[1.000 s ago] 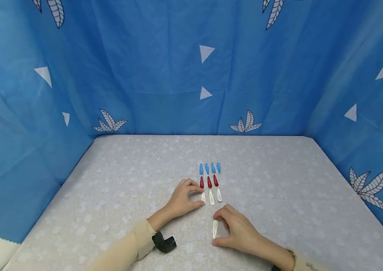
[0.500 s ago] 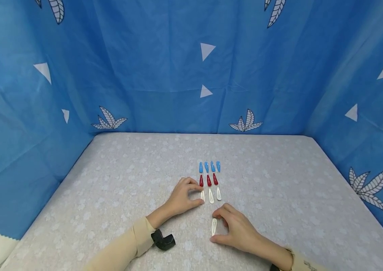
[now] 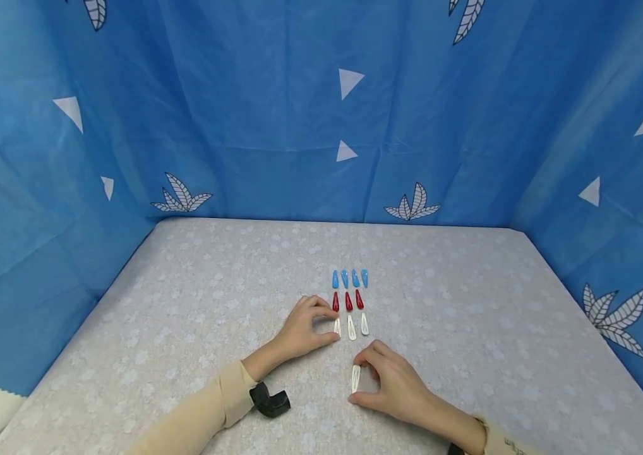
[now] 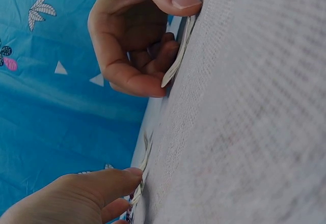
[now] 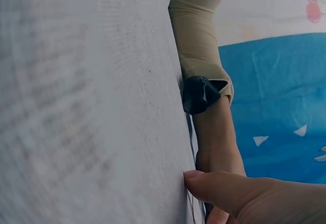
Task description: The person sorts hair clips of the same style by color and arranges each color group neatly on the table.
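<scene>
In the head view, my left hand [image 3: 301, 328] has thumb and fingertip at the two ends of a white snap hair clip [image 3: 337, 326], the leftmost in its row. Nearer me, my right hand [image 3: 392, 385] pinches another white snap hair clip [image 3: 355, 379] lengthwise between thumb and index finger. The left wrist view shows this second clip [image 4: 179, 56] edge-on, close over the cloth and gripped at both ends. Two more white clips [image 3: 352, 327] lie just right of my left fingertips. Most of the right hand's hold is cut off in the right wrist view.
Beyond the white row lie three red hair clips [image 3: 348, 301], and behind those a row of several blue clips [image 3: 345, 279]. Pale flowered cloth [image 3: 213, 272] covers the table. A blue curtain [image 3: 276, 126] hangs at the back and sides. A black wrist mount [image 3: 270, 400] sits at the left cuff.
The head view has tilted slightly, so clips and hands appear a little higher and further left. Both hands keep their holds and hardly move relative to the rows.
</scene>
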Demonstrator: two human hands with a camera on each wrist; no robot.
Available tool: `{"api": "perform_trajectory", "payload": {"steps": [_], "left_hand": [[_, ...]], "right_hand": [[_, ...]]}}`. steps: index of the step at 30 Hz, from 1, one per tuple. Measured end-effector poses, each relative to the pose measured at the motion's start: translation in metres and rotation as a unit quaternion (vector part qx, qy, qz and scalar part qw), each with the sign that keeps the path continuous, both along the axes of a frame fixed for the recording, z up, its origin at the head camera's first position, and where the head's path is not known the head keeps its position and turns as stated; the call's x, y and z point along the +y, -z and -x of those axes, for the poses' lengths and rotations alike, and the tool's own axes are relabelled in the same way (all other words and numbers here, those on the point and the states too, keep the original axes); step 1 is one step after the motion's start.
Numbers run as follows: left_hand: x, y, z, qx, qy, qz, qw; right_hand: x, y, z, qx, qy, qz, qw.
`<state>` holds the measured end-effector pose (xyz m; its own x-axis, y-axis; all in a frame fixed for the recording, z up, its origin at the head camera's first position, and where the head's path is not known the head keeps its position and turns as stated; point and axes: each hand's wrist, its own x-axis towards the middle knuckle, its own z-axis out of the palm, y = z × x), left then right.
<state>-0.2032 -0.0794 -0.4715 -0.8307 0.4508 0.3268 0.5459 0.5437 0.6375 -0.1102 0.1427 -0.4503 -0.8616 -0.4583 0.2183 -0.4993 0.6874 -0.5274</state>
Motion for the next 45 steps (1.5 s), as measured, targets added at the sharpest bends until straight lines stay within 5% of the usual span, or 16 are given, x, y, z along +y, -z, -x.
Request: {"api": "perform_trajectory", "payload": {"steps": [32, 45], "left_hand": [[0.001, 0.000, 0.000, -0.011, -0.005, 0.005, 0.9999], [0.001, -0.002, -0.002, -0.005, -0.008, -0.003, 1.0000]], "right_hand": [[0.002, -0.007, 0.003, 0.022, 0.025, -0.007, 0.999], [0.027, -0.026, 0.043, 0.036, 0.049, 0.024, 0.998]]}}
